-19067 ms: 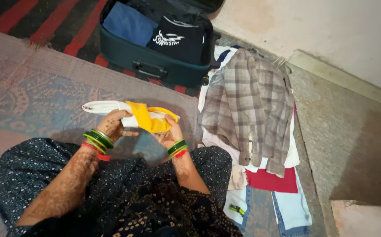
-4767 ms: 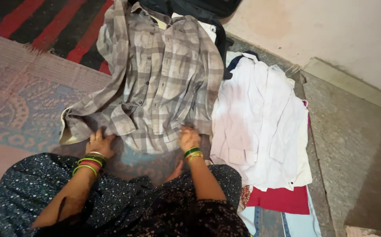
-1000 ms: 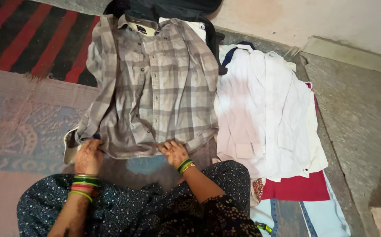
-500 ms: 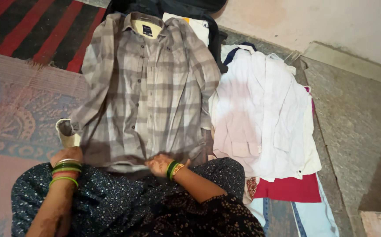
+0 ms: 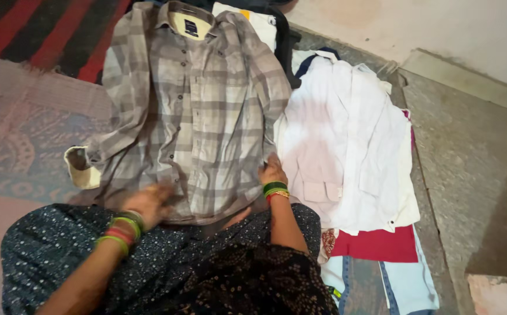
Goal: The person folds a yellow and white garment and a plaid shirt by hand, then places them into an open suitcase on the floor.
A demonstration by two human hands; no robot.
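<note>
Presently, item one: a grey and beige plaid shirt (image 5: 206,111), long-sleeved, laid flat and face up on the patterned floor mat (image 5: 14,134) in front of my knees, collar pointing away from me, buttons running down the middle. One sleeve trails out to my left, its pale cuff (image 5: 78,169) turned open on the mat.

Item two: my left hand (image 5: 151,201), blurred in the head view, resting on the shirt's lower hem near the button line. It lies on the cloth; whether the fingers are flat or pinching I cannot tell. Green, red and yellow bangles (image 5: 122,228) sit at that wrist.

Item three: my right hand (image 5: 272,172), at the shirt's right edge near the hem, fingers curled onto the fabric as if gripping the side seam, though the exact hold is hidden from above. Green and gold bangles circle this wrist too.

Item four: a white shirt (image 5: 347,146) spread just beside the plaid one, on my right, their edges touching. Under it lie a red garment (image 5: 382,245) and a pale blue piece (image 5: 408,283), both partly covered.

Item five: a dark suitcase (image 5: 285,38) beyond the collar, mostly hidden by the shirt. A red and black striped rug (image 5: 43,29) lies at the far left; bare stone floor (image 5: 475,175) on the right. My dark dotted dress (image 5: 61,251) fills the near edge.
</note>
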